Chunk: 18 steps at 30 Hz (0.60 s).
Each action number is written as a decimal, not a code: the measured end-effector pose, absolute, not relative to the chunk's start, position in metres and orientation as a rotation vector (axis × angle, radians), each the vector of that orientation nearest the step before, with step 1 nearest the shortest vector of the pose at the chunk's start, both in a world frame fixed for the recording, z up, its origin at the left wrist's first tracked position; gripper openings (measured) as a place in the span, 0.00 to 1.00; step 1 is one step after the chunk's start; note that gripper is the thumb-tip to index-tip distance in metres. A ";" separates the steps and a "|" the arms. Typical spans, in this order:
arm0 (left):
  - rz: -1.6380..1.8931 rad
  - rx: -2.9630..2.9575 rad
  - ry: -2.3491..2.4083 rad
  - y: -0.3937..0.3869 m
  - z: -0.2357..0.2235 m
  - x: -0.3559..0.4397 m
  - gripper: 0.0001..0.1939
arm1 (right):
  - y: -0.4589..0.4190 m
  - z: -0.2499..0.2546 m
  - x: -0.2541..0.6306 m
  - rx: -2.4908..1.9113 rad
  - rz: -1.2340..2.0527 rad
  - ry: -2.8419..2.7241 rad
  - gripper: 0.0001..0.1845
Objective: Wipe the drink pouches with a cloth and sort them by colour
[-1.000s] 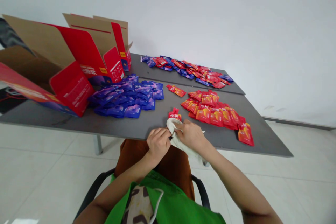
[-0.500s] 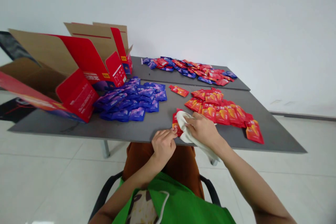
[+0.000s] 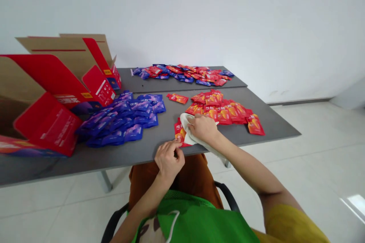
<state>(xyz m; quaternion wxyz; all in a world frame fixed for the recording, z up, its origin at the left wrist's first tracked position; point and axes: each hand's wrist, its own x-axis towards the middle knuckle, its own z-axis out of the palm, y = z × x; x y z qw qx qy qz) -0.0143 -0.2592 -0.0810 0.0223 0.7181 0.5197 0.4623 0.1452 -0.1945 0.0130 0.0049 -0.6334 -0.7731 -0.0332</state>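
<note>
On the near part of the table, a red pouch [image 3: 179, 131] with an orange print lies flat, partly covered by a white cloth [image 3: 186, 121]. My right hand [image 3: 203, 127] is closed on the cloth and presses it against the pouch; the cloth's tail hangs under my wrist. At the table's front edge, my left hand [image 3: 169, 159] has curled fingers, its fingertips holding down the pouch's lower left corner. Right of the cloth lies a group of red pouches [image 3: 224, 112], overlapping one another. A single red pouch [image 3: 177, 98] rests apart, farther back.
A heap of blue-purple pouches [image 3: 125, 119] lies to the left, beside open red cardboard boxes [image 3: 48, 125]. Along the back of the grey table [image 3: 159, 152] stretches a mixed pile of red and blue pouches [image 3: 185, 74]. A white wall [image 3: 182, 15] stands behind.
The view has turned to the right, so the table things appear farther left. My right hand and the cloth stay on the same pouch, and my left hand still touches its corner.
</note>
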 end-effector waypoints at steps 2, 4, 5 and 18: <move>1.387 2.149 1.721 -0.257 -0.072 -0.008 0.12 | -0.209 0.016 0.155 -1.897 -0.116 -2.354 0.18; 1.309 2.126 1.845 -0.256 -0.062 0.001 0.28 | -0.228 0.016 0.167 -1.823 -0.105 -2.252 0.18; 1.250 2.150 1.897 -0.255 -0.058 0.007 0.36 | -0.236 0.016 0.173 -1.784 -0.097 -2.193 0.18; 0.919 1.744 1.955 -0.210 -0.040 -0.013 0.26 | -0.252 0.006 0.189 -1.297 0.007 -1.761 0.13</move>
